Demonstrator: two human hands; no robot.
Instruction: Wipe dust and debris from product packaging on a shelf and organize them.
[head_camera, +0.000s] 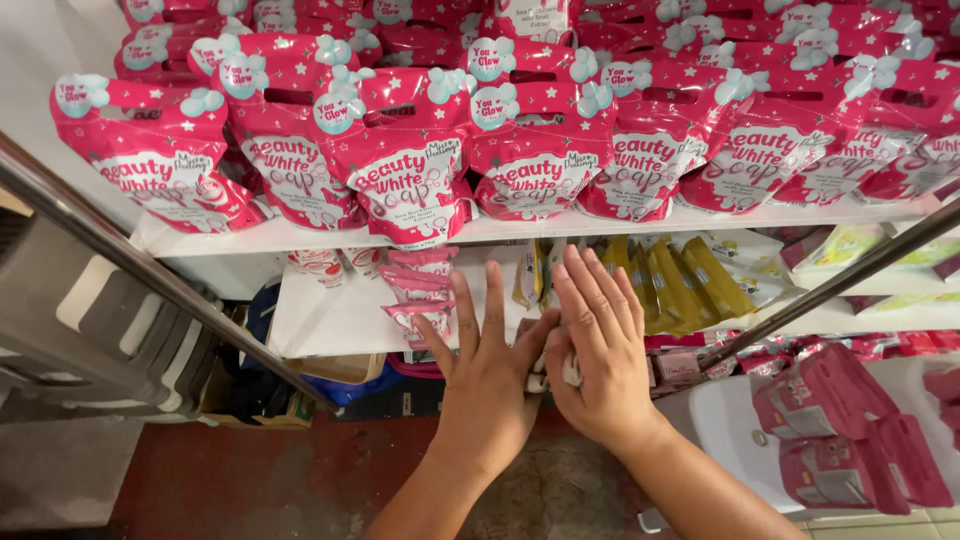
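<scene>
My left hand (485, 375) and my right hand (600, 345) are side by side, backs up, fingers stretched toward the lower white shelf (330, 315). Between the thumbs a small pale object (555, 378) shows, mostly hidden; I cannot tell which hand grips it. Just beyond the left fingertips stand a few pink pouches (418, 290) on edge. Beyond the right fingertips lean several yellow packets (680, 285). The upper shelf (520, 228) carries several glossy pink soap pouches (405, 150) with pale blue round labels.
A metal bar (150, 270) runs diagonally at the left, another metal bar (830, 285) at the right. Pink pouches (850, 430) lie on a white surface at lower right. Grey plastic crates (90, 320) stand at left above a dark red floor (270, 480).
</scene>
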